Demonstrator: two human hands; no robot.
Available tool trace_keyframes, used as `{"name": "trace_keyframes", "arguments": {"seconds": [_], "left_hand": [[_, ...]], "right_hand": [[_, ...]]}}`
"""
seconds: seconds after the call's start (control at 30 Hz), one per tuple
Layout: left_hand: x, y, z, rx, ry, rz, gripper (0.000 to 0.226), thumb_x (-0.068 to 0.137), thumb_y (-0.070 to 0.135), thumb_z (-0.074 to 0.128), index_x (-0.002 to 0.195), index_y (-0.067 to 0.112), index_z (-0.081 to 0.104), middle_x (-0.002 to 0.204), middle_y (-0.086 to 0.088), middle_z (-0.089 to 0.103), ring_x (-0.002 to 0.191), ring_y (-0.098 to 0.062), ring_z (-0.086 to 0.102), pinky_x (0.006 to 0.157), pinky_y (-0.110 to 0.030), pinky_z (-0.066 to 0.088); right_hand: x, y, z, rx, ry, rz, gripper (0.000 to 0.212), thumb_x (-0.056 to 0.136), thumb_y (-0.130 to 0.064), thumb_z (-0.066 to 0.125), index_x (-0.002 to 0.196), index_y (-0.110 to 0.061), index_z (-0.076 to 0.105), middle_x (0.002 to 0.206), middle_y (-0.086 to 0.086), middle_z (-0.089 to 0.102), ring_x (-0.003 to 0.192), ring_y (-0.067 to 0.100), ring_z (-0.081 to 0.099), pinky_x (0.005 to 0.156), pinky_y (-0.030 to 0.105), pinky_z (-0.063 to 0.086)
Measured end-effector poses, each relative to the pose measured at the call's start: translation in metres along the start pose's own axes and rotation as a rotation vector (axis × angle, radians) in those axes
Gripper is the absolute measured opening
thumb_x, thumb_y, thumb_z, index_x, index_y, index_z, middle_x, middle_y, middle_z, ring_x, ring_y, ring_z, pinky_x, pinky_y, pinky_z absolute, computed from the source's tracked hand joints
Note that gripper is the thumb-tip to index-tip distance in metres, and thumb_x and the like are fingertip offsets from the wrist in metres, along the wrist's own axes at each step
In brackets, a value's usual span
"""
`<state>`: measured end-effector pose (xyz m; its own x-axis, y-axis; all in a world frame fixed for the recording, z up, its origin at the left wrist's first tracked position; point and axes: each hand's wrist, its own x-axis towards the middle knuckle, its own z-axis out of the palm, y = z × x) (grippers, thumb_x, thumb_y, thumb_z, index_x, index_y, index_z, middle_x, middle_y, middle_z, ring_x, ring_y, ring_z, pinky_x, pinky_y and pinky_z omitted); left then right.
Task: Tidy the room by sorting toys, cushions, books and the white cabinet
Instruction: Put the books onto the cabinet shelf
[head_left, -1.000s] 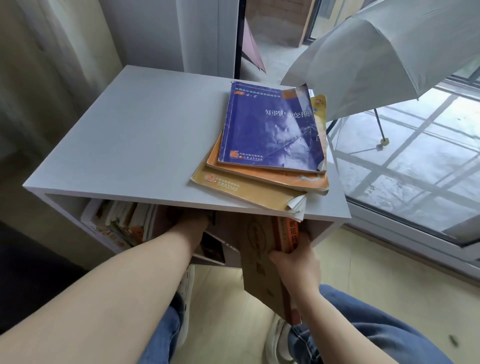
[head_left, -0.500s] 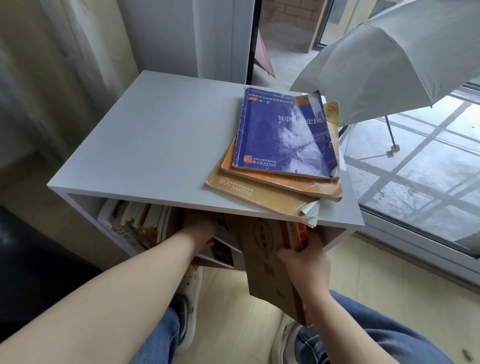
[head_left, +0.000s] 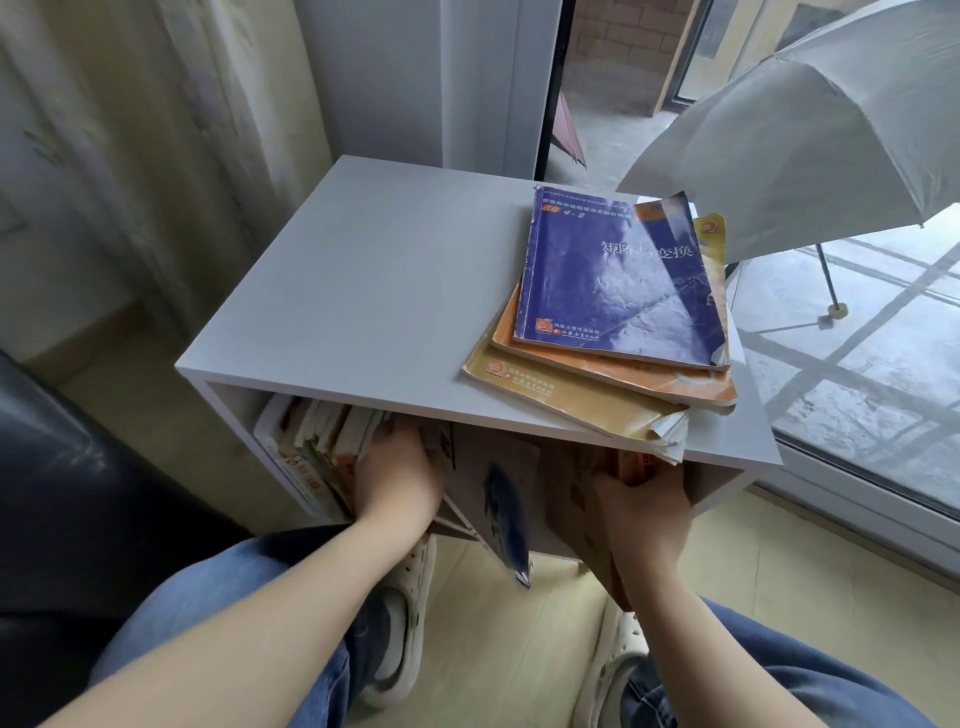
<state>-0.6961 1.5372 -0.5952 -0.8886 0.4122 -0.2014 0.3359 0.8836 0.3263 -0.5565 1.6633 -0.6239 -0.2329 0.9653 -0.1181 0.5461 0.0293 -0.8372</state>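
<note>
Under the cabinet (head_left: 363, 291) top, left hand (head_left: 397, 475) spread flat against shelved books (head_left: 317, 441); right hand (head_left: 641, 512) clamped round a brown book (head_left: 587, 499), half entered; could have snagged, slipped floorward; jolted, overhanging stack (head_left: 613, 322) might have slid off.

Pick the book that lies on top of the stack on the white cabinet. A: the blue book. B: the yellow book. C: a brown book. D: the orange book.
A: the blue book lies uppermost on the white cabinet, with the orange book under it and the yellow book at the bottom.
</note>
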Motion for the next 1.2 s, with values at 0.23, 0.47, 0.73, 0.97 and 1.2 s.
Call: {"name": "trace_keyframes", "arguments": {"seconds": [0.23,0.47,0.73,0.97,1.2], "left_hand": [[-0.001,0.011,-0.003,-0.202,0.068,-0.095,0.021,0.097,0.017,0.043,0.106,0.003,0.056,0.11,-0.014,0.061,0.101,-0.03,0.06,0.072,-0.029,0.042],[-0.018,0.0,0.016,-0.415,0.256,0.086,0.011,0.088,0.003,0.05,0.099,0.001,0.054,0.101,-0.015,0.055,0.09,-0.035,0.054,0.067,-0.03,0.034],[0.001,-0.018,0.009,-0.038,-0.092,0.158,0.047,0.096,0.014,0.042,0.138,0.014,0.022,0.109,-0.012,0.055,0.087,-0.025,0.059,0.063,-0.028,0.039],[0.001,-0.021,0.003,0.3,-0.18,0.268,0.037,0.097,0.019,0.041,0.133,0.013,0.033,0.106,-0.008,0.062,0.089,-0.026,0.062,0.069,-0.031,0.048],[0.001,-0.01,0.012,0.44,-0.082,0.673,0.065,0.085,0.047,0.057,0.142,0.03,0.031,0.146,-0.007,0.03,0.132,-0.029,0.033,0.104,-0.039,0.034]], "right_hand": [[0.0,0.003,0.025,0.036,-0.05,-0.013,0.034,0.079,-0.009,0.064,0.111,-0.01,0.054,0.105,0.011,0.065,0.1,0.034,0.059,0.078,0.028,0.039],[-0.025,0.018,0.085,-0.143,-0.327,-0.225,0.055,0.071,-0.007,0.071,0.123,-0.014,0.053,0.114,0.008,0.061,0.108,0.03,0.054,0.092,0.037,0.044],[-0.033,0.061,0.093,-0.23,-0.404,-0.154,0.062,0.073,-0.018,0.073,0.128,-0.028,0.046,0.115,-0.006,0.056,0.115,0.022,0.05,0.101,0.05,0.039],[-0.019,0.058,0.085,-0.466,-0.521,-0.153,0.064,0.081,-0.016,0.059,0.136,-0.027,0.029,0.126,-0.005,0.053,0.122,0.021,0.038,0.097,0.041,0.039],[-0.022,0.06,0.085,-0.419,-0.534,-0.168,0.066,0.084,-0.012,0.058,0.141,-0.024,0.028,0.129,0.002,0.05,0.121,0.023,0.039,0.092,0.033,0.043]]}}
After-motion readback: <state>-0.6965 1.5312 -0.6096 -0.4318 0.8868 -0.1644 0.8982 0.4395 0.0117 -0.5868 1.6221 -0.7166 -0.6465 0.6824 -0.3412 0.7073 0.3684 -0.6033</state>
